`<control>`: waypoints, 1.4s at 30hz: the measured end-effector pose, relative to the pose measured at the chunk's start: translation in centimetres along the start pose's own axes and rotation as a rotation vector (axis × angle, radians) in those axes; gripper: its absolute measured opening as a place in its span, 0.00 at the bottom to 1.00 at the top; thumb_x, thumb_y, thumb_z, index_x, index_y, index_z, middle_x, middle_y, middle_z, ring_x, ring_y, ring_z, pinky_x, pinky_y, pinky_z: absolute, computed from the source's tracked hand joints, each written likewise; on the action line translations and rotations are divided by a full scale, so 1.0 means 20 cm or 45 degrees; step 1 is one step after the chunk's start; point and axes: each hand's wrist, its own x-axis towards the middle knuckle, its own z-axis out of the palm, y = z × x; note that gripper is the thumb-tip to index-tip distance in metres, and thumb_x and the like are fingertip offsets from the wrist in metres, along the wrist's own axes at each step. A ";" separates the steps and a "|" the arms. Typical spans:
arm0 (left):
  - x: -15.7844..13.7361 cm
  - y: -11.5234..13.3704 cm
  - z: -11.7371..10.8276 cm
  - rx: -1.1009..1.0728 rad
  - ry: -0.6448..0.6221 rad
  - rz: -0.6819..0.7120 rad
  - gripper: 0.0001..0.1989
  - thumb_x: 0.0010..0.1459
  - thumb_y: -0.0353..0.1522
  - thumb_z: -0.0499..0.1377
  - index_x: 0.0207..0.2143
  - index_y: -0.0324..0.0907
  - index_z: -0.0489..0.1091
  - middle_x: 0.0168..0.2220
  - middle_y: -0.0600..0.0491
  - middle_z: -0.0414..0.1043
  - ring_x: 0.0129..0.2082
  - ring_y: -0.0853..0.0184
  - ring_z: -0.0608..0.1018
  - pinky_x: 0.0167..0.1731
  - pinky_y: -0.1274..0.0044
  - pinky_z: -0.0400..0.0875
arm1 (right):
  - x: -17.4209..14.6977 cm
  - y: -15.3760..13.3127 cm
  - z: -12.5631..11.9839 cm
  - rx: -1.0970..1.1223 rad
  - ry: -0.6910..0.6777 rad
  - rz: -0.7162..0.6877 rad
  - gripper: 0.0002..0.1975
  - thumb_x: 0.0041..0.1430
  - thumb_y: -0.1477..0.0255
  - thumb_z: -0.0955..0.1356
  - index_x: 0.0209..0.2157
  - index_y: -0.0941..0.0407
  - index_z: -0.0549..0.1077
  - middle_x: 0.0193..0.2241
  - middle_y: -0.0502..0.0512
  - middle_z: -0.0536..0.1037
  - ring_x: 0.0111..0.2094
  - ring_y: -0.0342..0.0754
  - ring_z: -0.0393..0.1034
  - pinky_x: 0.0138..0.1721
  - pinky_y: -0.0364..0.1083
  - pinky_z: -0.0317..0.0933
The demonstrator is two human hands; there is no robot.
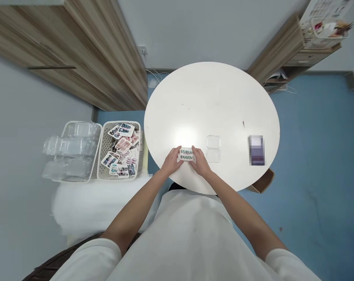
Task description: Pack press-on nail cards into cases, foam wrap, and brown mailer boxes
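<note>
Both hands grip a small white card of press-on nails [186,154] near the front edge of the round white table [212,93]. Two rows of greenish nails show on the card. My left hand [171,160] pinches its left end, and my right hand [200,160] pinches its right end. Just right of my right hand, a clear plastic box [213,149] lies unfolded on the tabletop, its two halves spread one behind the other.
Left of the table, a white basket [99,166] holds many nail cards. Beside it, another basket [91,171] carries stacked clear plastic boxes [74,152]. A blurred dark purple item [257,150] lies at the table's right. An open cardboard box [262,182] sits below the right edge.
</note>
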 end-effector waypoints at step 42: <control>0.18 0.37 0.56 0.020 -0.114 -0.203 0.39 0.46 0.29 0.60 0.59 0.44 0.46 0.48 0.46 0.56 0.48 0.60 0.65 0.46 0.68 0.63 | -0.18 0.54 -0.44 -0.032 -0.048 0.152 0.37 0.44 0.70 0.67 0.56 0.52 0.52 0.50 0.59 0.59 0.49 0.55 0.57 0.47 0.56 0.58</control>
